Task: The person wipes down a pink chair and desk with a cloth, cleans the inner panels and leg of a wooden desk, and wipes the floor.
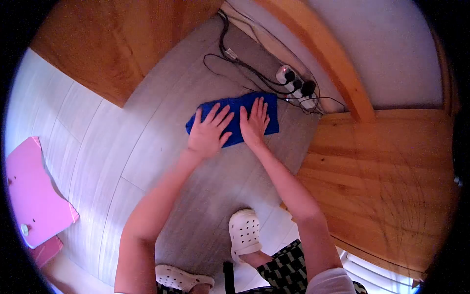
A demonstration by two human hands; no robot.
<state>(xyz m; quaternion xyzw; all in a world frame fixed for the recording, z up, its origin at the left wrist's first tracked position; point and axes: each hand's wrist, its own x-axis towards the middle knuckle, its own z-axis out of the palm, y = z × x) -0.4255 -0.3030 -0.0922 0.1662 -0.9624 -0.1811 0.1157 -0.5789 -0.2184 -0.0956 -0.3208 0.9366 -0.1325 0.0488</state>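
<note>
A blue cloth (235, 117) lies spread on the grey wood-look floor (161, 125). Both of my hands press flat on it, side by side. My left hand (208, 132) covers the cloth's left part, fingers spread and pointing away from me. On its right part rests my right hand (254, 122), with the fingers stretched out and a little apart. Just beyond the cloth's upper right corner sits a white power strip (296, 85) with several black plugs in it.
Black cables (254, 71) run along the wall behind the cloth. A wooden panel (377, 186) stands at the right, and a wooden cabinet (122, 44) at the upper left. Pink furniture (39, 191) is at the far left. My white clogs (245, 230) are below.
</note>
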